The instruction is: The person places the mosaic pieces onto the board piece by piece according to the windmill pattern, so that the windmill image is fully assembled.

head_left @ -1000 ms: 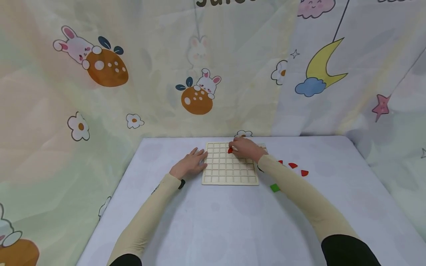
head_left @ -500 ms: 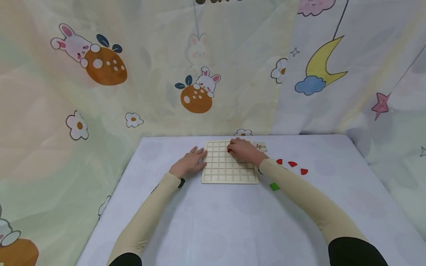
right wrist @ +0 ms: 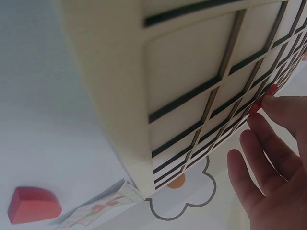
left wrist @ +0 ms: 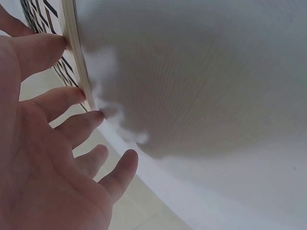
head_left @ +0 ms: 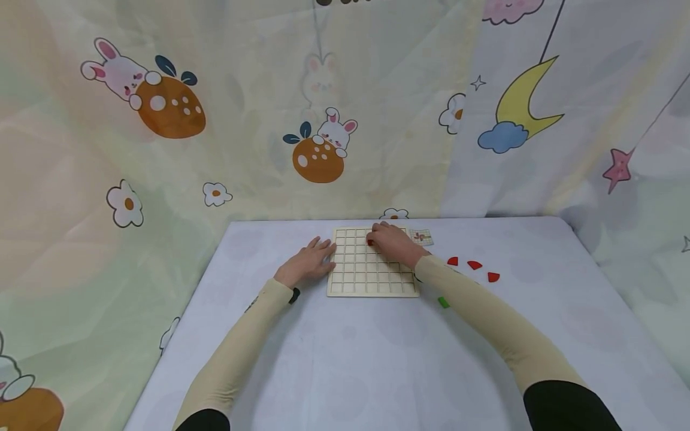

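Observation:
A pale wooden grid board [head_left: 372,289] lies near the table's back edge. In the head view my left hand [head_left: 306,263] rests with extended fingers against the board's left edge; the left wrist view has these fingertips [left wrist: 76,94] touching its rim. My right hand [head_left: 398,245] is over the upper part of the board. Between thumb and forefinger it pinches a small red piece [right wrist: 255,106] at the grid cells, as the right wrist view shows. Most of that piece is hidden by the fingers.
Three red quarter-round pieces [head_left: 474,265] lie right of the board. A green piece [head_left: 443,302], partly covered by the right sleeve, is nearer the front. A small printed card [head_left: 421,237] lies at the board's back right corner. A patterned cloth hangs behind the table.
My right hand has shifted slightly on the board, still pinching the red piece, and less of the piece shows. The right forearm now covers more of the green piece. My left hand stays put.

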Motion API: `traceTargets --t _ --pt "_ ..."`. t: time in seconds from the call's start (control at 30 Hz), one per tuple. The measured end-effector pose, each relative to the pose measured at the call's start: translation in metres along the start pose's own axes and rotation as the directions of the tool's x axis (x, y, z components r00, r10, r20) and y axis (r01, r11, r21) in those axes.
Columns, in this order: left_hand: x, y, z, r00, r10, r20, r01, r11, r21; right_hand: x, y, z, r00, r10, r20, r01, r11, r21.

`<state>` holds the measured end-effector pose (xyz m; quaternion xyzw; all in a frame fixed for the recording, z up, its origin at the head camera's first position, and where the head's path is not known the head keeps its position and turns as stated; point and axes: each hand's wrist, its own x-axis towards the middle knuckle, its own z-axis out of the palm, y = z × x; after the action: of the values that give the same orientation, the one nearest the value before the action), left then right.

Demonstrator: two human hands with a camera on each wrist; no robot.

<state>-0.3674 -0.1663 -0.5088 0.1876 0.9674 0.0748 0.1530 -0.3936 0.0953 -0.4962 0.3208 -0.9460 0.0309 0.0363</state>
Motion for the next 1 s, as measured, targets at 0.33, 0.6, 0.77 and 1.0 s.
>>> traceTargets --t 0.33,0.6,0.77,1.0 --pt "0.0014 0.0005 0.0002 1.0 -0.004 0.001 0.004 1.0 0.001 0.0087 0.0 0.0041 0.997 0.072 -0.004 -0.072 0.997 -0.001" --pt "0.0016 -0.0012 0.0017 1.0 -0.001 -0.005 0.001 1.0 0.018 0.0095 -0.0002 0.0029 0.995 0.103 0.01 -0.104 0.991 0.083" --pt "0.0007 -0.0009 0.0008 1.0 0.0 -0.005 0.0 1.0 0.016 0.0099 0.0037 0.0046 0.996 0.091 0.011 -0.091 0.988 0.123" --pt "0.0024 -0.0021 0.0014 1.0 0.005 -0.001 -0.005 1.0 0.016 0.0087 0.0093 0.006 0.999 0.053 -0.005 -0.051 0.985 0.166"
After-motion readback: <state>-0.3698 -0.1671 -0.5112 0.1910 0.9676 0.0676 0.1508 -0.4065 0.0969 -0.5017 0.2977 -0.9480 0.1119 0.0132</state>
